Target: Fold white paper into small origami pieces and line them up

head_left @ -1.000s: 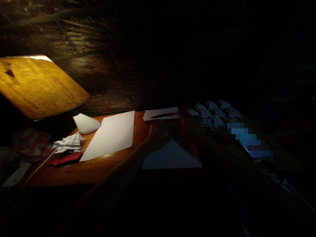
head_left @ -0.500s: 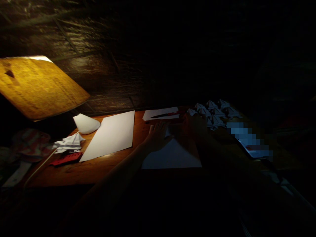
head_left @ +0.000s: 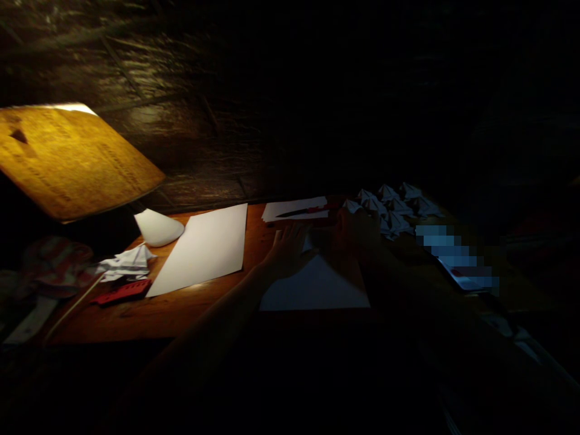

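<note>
I watch from afar as the left hand (head_left: 292, 243) spreads flat over the folded paper (head_left: 315, 289) on the knife's (head_left: 296, 212) near side, apparently mid-crease, the shadowed right hand's (head_left: 361, 231) grip unreadable, the next move seemingly calling for firm pressure.

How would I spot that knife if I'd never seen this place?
Start at the wooden table and find the white papers near its back edge, beyond the left hand. The knife lies across them, its slim dark blade and red handle standing out against the white.
</note>
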`<action>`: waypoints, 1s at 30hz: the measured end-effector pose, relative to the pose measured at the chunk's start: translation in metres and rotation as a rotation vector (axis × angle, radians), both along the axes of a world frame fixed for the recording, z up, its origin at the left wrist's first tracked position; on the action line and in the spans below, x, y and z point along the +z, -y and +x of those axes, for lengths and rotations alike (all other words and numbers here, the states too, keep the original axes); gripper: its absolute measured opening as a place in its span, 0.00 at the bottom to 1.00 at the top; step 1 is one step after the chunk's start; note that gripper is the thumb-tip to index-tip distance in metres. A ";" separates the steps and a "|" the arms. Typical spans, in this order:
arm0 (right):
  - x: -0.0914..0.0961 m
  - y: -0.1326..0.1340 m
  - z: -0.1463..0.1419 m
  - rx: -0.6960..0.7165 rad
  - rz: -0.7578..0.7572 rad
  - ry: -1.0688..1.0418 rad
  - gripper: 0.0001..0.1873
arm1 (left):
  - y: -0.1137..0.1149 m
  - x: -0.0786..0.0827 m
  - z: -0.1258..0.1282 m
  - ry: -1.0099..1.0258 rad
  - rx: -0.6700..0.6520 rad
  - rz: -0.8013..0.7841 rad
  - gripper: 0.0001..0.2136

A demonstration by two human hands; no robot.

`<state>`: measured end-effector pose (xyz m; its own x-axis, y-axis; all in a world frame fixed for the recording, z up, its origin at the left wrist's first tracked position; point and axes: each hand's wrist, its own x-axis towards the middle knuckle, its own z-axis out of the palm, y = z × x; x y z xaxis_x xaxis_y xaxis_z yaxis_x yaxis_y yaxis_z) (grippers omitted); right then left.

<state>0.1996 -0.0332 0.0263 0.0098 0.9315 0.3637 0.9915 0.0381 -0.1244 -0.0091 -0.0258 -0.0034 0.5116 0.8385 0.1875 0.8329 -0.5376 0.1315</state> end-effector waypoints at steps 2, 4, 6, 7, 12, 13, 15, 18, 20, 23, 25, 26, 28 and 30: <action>0.001 0.000 0.000 -0.011 -0.001 0.001 0.17 | -0.001 -0.001 -0.001 -0.008 0.003 0.017 0.33; 0.002 0.001 0.000 -0.017 -0.004 -0.004 0.17 | -0.002 -0.002 -0.001 -0.016 0.004 0.033 0.33; 0.002 0.002 0.000 -0.019 -0.011 -0.014 0.17 | -0.002 -0.002 -0.002 -0.021 0.001 0.042 0.34; 0.002 0.002 0.000 -0.017 -0.015 -0.016 0.18 | -0.002 -0.003 -0.002 -0.022 0.001 0.045 0.34; 0.002 0.001 0.002 0.008 -0.022 0.008 0.18 | -0.003 -0.002 -0.004 -0.027 0.052 0.089 0.33; 0.002 0.000 0.003 0.014 -0.024 0.011 0.18 | -0.004 -0.001 -0.006 -0.025 0.064 0.097 0.32; 0.002 -0.002 0.005 0.019 -0.036 0.011 0.18 | -0.005 0.000 -0.009 -0.022 0.101 0.099 0.31; 0.003 -0.005 0.010 0.001 -0.072 0.010 0.18 | -0.009 0.001 -0.014 -0.036 0.172 0.094 0.29; 0.004 -0.007 0.012 -0.014 -0.101 0.006 0.18 | -0.011 0.000 -0.016 -0.051 0.190 0.104 0.30; 0.005 -0.008 0.014 -0.025 -0.128 -0.013 0.18 | -0.012 0.000 -0.019 -0.069 0.202 0.134 0.30; 0.005 -0.008 0.015 -0.028 -0.113 -0.020 0.18 | -0.012 0.002 -0.020 -0.082 0.232 0.148 0.29; 0.005 -0.008 0.016 -0.030 -0.103 -0.020 0.18 | -0.011 0.003 -0.020 -0.092 0.249 0.146 0.28; 0.005 -0.008 0.017 -0.036 -0.095 -0.020 0.18 | -0.010 0.006 -0.020 -0.112 0.275 0.125 0.28; 0.006 -0.009 0.019 -0.039 -0.107 -0.019 0.18 | -0.008 0.009 -0.020 -0.127 0.283 0.108 0.28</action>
<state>0.2190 -0.0246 0.0321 0.0524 0.9638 0.2614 0.9894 -0.0146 -0.1447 -0.0295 -0.0177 0.0056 0.2861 0.9294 0.2330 0.9574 -0.2875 -0.0284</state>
